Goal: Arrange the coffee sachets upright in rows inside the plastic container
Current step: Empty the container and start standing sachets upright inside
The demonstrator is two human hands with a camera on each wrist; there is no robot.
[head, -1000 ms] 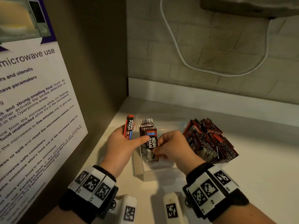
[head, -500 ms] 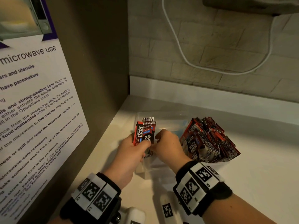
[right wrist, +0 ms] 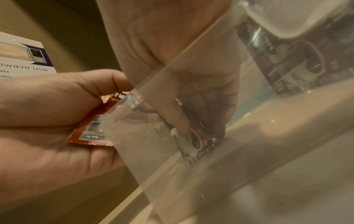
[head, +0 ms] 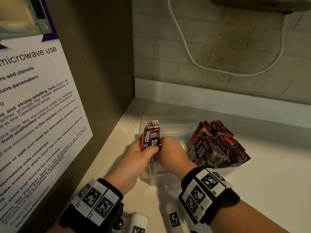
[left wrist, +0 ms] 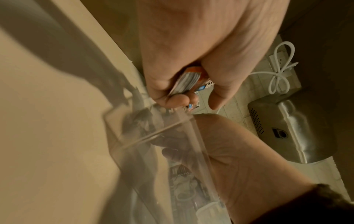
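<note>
A clear plastic container stands on the white counter, with a few coffee sachets upright at its back left corner. My left hand grips a small stack of red and black sachets at the container's left rim; the left wrist view shows the stack's edges between thumb and fingers. My right hand reaches down inside the container. Seen through the wall, its thumb and fingers pinch a sachet whose lower edge is near the floor.
A heap of loose sachets fills a second clear tub touching the container's right side. A brown cabinet wall with a microwave notice closes the left. A tiled wall with a white cable is behind.
My left hand brought its stack rightward from beside the container to its left rim. My right hand went from holding a sachet up at the rim to deep inside the container.
</note>
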